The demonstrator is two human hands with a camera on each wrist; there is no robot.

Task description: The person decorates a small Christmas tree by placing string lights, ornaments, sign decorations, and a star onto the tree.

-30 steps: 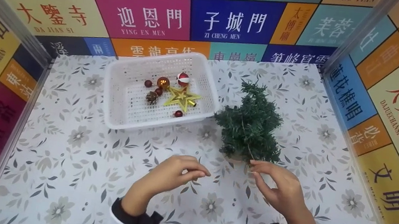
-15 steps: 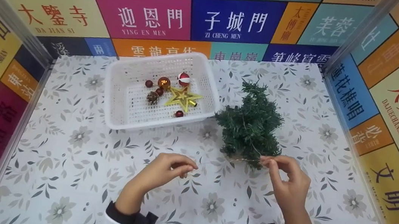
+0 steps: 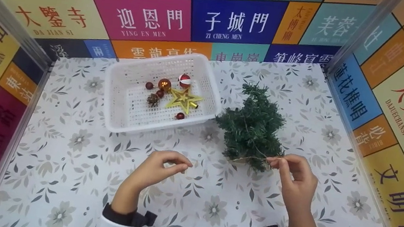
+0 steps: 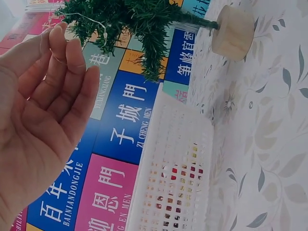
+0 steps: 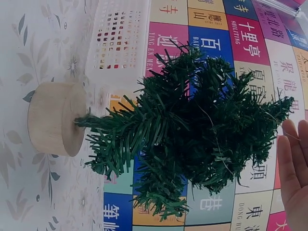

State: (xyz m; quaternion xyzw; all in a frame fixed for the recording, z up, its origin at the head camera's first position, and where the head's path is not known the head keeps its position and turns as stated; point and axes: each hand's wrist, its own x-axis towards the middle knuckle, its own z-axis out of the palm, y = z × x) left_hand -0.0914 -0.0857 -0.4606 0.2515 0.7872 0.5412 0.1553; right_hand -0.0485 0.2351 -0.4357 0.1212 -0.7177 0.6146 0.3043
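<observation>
A small artificial Christmas tree [image 3: 252, 123] stands right of centre on a round wooden base [image 5: 55, 119]. Thin wire [image 5: 211, 124] lies across its branches, and a strand crosses in front of its lower part in the head view. My right hand [image 3: 300, 179] pinches that strand between thumb and fingers at the tree's lower right. To the left, apart from the tree, my left hand [image 3: 160, 168] is raised over the table with thumb and index finger close together. In the left wrist view a fine line of wire runs over its fingertips [image 4: 57, 48].
A white perforated basket [image 3: 157, 128] sits left of the tree. Inside lie a gold star [image 3: 184, 99], a pine cone [image 3: 152, 99], a red-and-white ball [image 3: 184, 80], an orange-gold ball [image 3: 164, 84] and several small red balls. Printed panels [image 3: 232, 21] wall the back and sides.
My left hand has drawn left, away from the tree. My right hand has moved slightly right and up with the wire, whose strand now shows in front of the tree.
</observation>
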